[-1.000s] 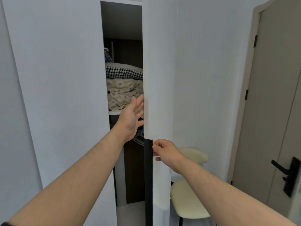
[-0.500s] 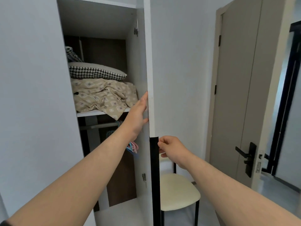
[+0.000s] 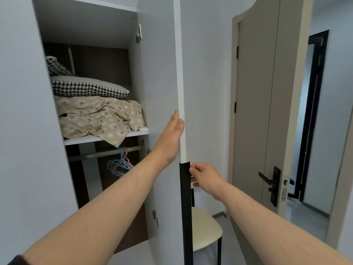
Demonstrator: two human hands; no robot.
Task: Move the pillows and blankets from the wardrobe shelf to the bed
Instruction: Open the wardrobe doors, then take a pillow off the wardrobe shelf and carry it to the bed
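A: What's changing at the wardrobe door [image 3: 162, 77]?

B: It's swinging much wider than a second ago; the whole shelf [image 3: 91, 139] is now showing. The left hand [image 3: 169, 139] is pressing flat and open against the door's edge, holding nothing. The right hand [image 3: 205, 177] is pinching the black handle strip [image 3: 185, 197], though its fingertips are partly hidden.

A: And the bedding?

B: The checked pillow [image 3: 87, 88] is lying on the beige blanket [image 3: 99, 117], both sitting on the shelf untouched. Access is opening up; lifting is probably coming next.
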